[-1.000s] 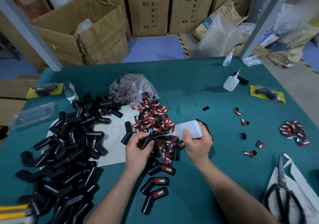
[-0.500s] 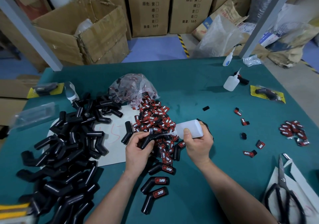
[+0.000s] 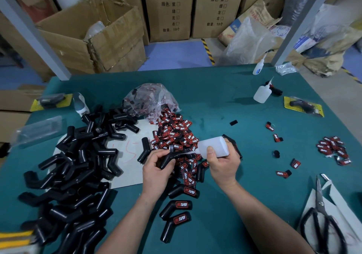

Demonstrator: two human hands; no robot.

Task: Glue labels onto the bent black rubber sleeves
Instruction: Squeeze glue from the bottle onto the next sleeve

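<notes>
A big heap of bare black sleeves (image 3: pixel 78 165) fills the left side of the green table (image 3: pixel 215 101). Just left of centre, the left hand (image 3: pixel 156 168) has its fingers curled round one bent sleeve (image 3: pixel 169 156), held over the red-and-black labels (image 3: pixel 176 132) spilled mid-frame. Below the hands, lower centre, lie three labelled sleeves (image 3: pixel 177 206). Right of centre, the right hand (image 3: pixel 223 162) grips a white bottle (image 3: pixel 213 146) tipped on its side, thumb across it, nozzle pointing left with its tip at the held sleeve. A smaller label pile (image 3: pixel 333 148) sits mid-right, with scissors (image 3: pixel 321 216) in the lower right corner.
</notes>
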